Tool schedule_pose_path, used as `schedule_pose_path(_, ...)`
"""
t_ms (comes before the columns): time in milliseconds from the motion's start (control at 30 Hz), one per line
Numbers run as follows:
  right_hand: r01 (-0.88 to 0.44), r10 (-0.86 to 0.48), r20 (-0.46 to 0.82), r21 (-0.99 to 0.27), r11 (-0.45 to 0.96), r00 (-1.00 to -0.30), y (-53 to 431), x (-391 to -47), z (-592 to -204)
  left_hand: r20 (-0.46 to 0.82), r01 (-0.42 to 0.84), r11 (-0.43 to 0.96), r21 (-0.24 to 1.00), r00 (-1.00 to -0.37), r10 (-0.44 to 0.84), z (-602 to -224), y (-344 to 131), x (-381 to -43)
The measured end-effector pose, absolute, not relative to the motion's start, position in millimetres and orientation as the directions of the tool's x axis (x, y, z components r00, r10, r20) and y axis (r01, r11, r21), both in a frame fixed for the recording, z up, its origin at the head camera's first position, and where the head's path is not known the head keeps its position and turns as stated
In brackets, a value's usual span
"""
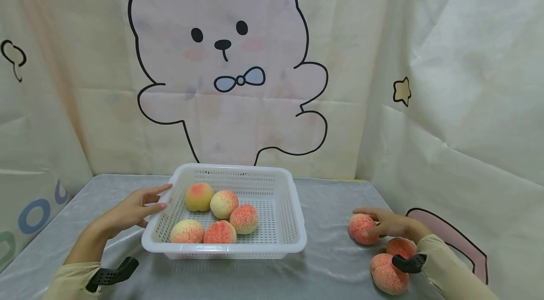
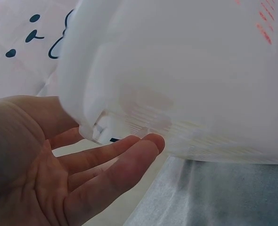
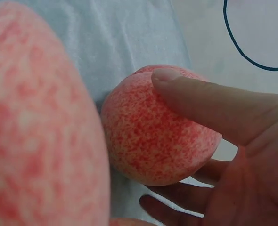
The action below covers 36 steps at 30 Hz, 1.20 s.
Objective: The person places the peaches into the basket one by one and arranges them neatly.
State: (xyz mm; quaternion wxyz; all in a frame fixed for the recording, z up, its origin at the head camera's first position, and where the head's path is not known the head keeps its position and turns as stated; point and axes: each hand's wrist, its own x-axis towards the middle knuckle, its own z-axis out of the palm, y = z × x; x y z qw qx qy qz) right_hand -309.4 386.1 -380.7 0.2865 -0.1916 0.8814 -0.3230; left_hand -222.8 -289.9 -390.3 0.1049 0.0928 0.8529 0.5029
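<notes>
A white perforated plastic basket [image 1: 278,248] stands mid-table, holding several red-and-yellow peaches, including a yellow one [image 1: 198,197] and a redder one [image 1: 244,218]. Against its left side rests my left hand [image 1: 131,208], fingers fairly straight and extended at the rim; the left wrist view shows fingertips beside the basket wall [image 2: 176,70]. On the right, my right hand [image 1: 395,224] grips a red speckled peach [image 1: 360,230]. In the right wrist view the thumb lies over this peach [image 3: 153,136], with the other fingers partly hidden behind it.
Two more peaches, one nearer [image 1: 387,275] and one partly under the wrist [image 1: 401,246], lie by the right forearm. A grey cloth [image 1: 331,205] covers the table. Behind and beside it hang pale printed curtains [image 1: 357,30]. Each wrist wears a black device [image 1: 112,275].
</notes>
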Motion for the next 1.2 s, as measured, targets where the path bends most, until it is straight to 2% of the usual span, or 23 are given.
schedule_pose_path(400, -0.293, -0.571, -0.238, -0.669, 0.683, -0.786, 384, -313, -377, -0.089, 0.051, 0.471, 0.880, -0.959, 0.270, -389, -289, -222)
schedule_pose_path(633, -0.285, -0.538, -0.188, -0.682, 0.673, -0.822, 373, -313, -366, -0.087, 0.052, 0.470, 0.881, -0.960, 0.268, -389, -289, -223)
schedule_pose_path(1200, -0.323, -0.572, -0.101, -0.740, 0.590, -0.814, 336, -320, -355, -0.090, 0.045, 0.473, 0.880, -0.962, 0.259, -387, -288, -222)
